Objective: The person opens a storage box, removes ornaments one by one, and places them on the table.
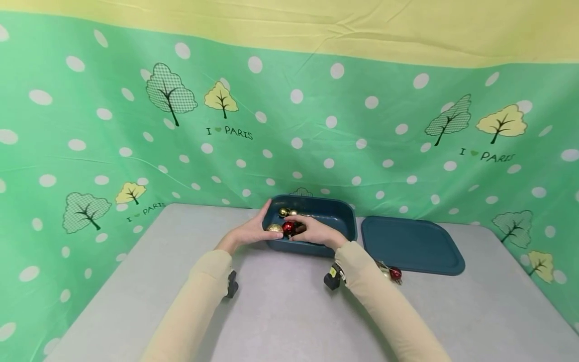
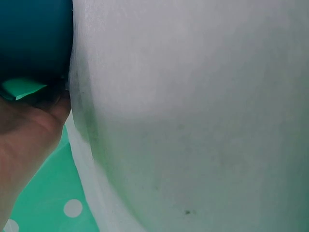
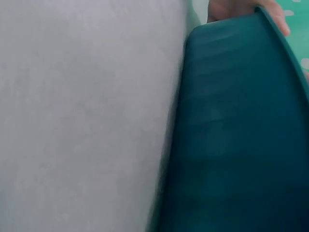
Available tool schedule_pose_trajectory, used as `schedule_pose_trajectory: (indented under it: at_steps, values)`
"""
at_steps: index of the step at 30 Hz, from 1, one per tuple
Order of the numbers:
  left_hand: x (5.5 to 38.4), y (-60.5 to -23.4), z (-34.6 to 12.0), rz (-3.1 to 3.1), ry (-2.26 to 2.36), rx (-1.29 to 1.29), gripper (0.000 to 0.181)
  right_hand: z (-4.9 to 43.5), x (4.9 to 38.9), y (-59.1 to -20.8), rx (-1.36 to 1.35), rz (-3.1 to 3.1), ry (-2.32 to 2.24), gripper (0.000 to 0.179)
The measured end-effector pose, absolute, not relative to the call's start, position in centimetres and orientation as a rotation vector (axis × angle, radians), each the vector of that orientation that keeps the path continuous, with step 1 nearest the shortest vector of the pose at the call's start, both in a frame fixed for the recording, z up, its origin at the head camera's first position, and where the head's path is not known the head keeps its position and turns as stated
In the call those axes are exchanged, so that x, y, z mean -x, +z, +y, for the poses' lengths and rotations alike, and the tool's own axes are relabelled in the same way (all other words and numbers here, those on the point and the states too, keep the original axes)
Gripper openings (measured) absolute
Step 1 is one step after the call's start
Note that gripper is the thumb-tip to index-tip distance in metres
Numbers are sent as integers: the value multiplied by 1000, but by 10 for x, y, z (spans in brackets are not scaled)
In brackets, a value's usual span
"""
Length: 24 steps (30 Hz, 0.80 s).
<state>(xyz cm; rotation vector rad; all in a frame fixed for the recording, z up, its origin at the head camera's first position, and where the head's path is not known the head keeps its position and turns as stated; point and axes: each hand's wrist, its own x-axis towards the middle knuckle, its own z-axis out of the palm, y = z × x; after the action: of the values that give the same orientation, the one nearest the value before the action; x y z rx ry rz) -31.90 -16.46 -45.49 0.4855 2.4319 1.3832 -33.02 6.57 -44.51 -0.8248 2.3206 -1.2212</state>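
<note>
A dark blue rectangular box [image 1: 336,221] stands at the back of the table, holding several Christmas baubles. My left hand [image 1: 244,235] grips its left end, thumb over the near rim and fingers along the outside. The right wrist view also shows the left hand [image 3: 241,8] at the box corner. Over the near wall reaches my right hand [image 1: 316,232], its curved fingers and thumb around a red bauble [image 1: 288,228] inside. A glittery gold bauble [image 1: 274,229] lies by the left thumb; a shiny gold bauble [image 1: 284,212] sits farther back. The right fingers partly hide the contents.
A matching blue lid [image 1: 411,244] lies flat to the right of the box. Beside its near edge, partly behind the right forearm, are a red bauble [image 1: 395,274] and a pale one. A green dotted curtain [image 1: 316,125] hangs behind the table [image 1: 280,311].
</note>
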Motion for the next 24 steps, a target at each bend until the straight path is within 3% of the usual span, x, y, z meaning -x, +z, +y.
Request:
schedule_pose_trajectory:
  at_steps: [24]
  values:
    - [318, -455, -165, 2437, 1390, -478, 115, 67, 330, -446, 859, 2282, -1211, 46]
